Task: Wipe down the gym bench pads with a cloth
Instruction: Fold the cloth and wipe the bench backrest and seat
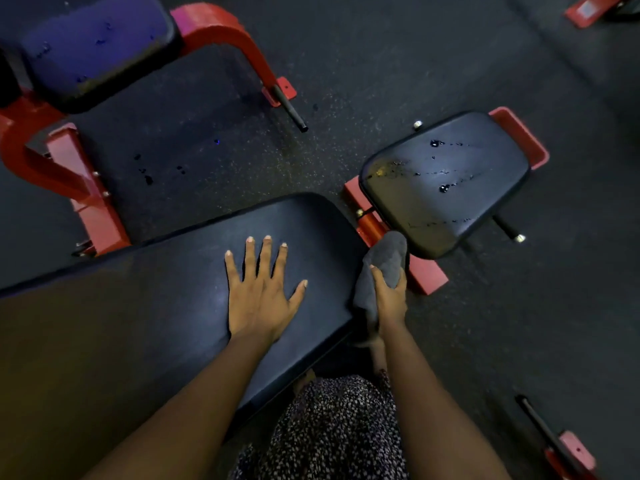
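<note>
1. While the left hand (263,296) lies palm down on the long black vinyl back pad (138,323) of the gym bench, its fingers (266,258) are straight and spread, holding nothing. It rests near the pad's right end.
2. The right hand (389,297) grips a crumpled dark grey cloth (386,256), with its fingers and thumb curled round the bundle. The thumb tip shows on the cloth's near side.
3. The cloth sits just off the right end of the long pad, in the gap between that pad and the smaller rounded black seat pad (446,188). Its upper end reaches the seat pad's near corner, but I cannot tell whether the two touch.
4. The seat pad's surface carries dark wet drops and thin streaks, most of them toward its far side.
5. A red painted steel frame (427,277) shows beneath the two pads.
6. Up and to the left stands a second bench with a dark blue-tinted pad (93,46) on a curved red tube (225,32). A black peg (289,109) sticks out at the tube's foot.
7. The black speckled rubber floor (363,74) lies all around, with a few dark wet spots between the benches.
8. A dark garment with a small pale print (339,431) fills the lower middle, between the two forearms.
</note>
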Demonstrator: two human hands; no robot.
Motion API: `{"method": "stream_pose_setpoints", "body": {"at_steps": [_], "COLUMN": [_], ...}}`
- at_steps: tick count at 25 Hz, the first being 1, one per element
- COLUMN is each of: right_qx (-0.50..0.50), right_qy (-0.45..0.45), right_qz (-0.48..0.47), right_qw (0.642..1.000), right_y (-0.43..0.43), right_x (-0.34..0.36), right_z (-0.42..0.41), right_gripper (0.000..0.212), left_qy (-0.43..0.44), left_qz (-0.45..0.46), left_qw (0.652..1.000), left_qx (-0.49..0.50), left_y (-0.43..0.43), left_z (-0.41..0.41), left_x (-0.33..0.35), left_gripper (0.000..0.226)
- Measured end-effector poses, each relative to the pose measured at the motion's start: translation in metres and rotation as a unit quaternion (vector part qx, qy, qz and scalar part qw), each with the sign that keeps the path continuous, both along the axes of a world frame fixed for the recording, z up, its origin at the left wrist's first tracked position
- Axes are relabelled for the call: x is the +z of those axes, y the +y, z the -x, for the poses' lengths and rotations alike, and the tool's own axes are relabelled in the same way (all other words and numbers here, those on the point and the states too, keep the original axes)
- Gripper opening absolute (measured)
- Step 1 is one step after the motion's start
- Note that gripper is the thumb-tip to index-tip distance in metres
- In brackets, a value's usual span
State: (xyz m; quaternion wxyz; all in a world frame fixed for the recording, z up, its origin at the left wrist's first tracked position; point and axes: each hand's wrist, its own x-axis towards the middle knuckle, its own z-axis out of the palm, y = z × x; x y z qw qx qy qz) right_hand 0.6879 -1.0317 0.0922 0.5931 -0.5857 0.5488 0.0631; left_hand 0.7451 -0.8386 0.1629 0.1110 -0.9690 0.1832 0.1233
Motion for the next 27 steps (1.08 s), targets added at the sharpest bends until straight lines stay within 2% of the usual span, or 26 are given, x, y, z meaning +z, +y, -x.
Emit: {"method": "stream_pose_setpoints", "body": {"at_steps": [2,4,7,9,12,14,18,20,23,27], "right_qx": [-0.100,-0.145,-0.180,-0.196,-0.183,-0.163,-0.106,-0.086,-0.056,-0.028], "right_qy": [0.012,0.022,0.024,0.015,0.006,0.005,0.007,0.000,-0.039,-0.088], "right_qz": [-0.013,-0.032,-0.059,-0.078,-0.102,-0.107,-0.096,-0.092,-0.093,-0.113], "right_qw": [0.995,0.989,0.982,0.977,0.978,0.981,0.990,0.992,0.993,0.989], "right_y": [0.018,0.034,0.065,0.091,0.128,0.153,0.203,0.224,0.264,0.328], "right_x": [0.011,0.023,0.043,0.058,0.079,0.092,0.107,0.115,0.138,0.174], "right_z": [0.007,0.010,0.024,0.038,0.057,0.068,0.090,0.099,0.117,0.144], "right_gripper": [0.077,0.083,0.084,0.079,0.078,0.078,0.081,0.082,0.083,0.083], "left_qy": [0.010,0.041,0.108,0.139,0.127,0.109,0.045,0.011,-0.036,-0.047], "left_qz": [0.008,0.039,0.125,0.141,0.147,0.135,0.053,0.023,-0.014,-0.053], "left_qw": [1.000,0.998,0.986,0.980,0.978,0.982,0.992,0.995,0.997,0.997], "left_qx": [-0.001,0.003,-0.006,-0.034,-0.074,-0.080,-0.104,-0.101,-0.067,-0.012], "left_y": [-0.001,-0.003,0.011,0.033,0.077,0.110,0.173,0.198,0.243,0.295], "left_z": [0.000,-0.002,0.007,0.025,0.057,0.077,0.110,0.122,0.147,0.176], "left_x": [0.005,0.011,0.030,0.048,0.073,0.089,0.114,0.126,0.150,0.181], "left_gripper": [0.074,0.068,0.061,0.060,0.072,0.075,0.066,0.070,0.074,0.074]}}
